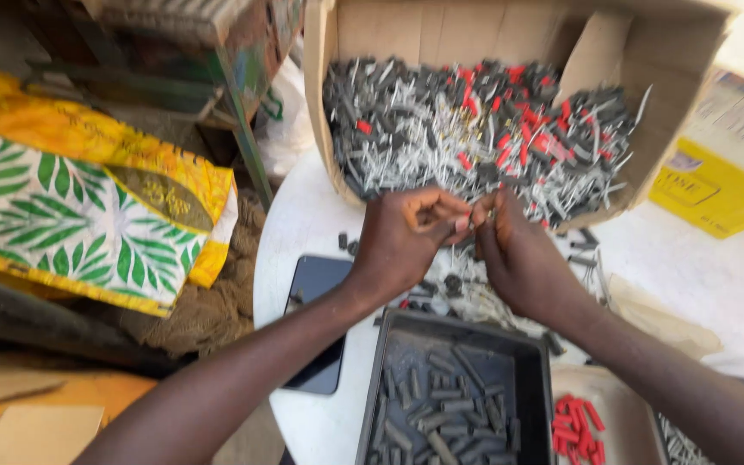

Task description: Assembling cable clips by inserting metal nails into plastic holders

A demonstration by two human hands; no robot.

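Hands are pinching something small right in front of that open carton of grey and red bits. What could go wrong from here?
1. The left hand and right hand share a fingertip grip on a tiny piece; if it slips, it may be lost among the loose parts on the white table.
2. The cardboard box opens towards the hands, so a nudge could spill more.
3. The dark phone by the left forearm overhangs the edge and might get knocked off.

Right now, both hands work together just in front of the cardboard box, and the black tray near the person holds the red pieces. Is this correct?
Not quite. In the head view the black tray holds dark grey pieces; the red pieces lie in the pale container beside it. Both hands do meet before the cardboard box.
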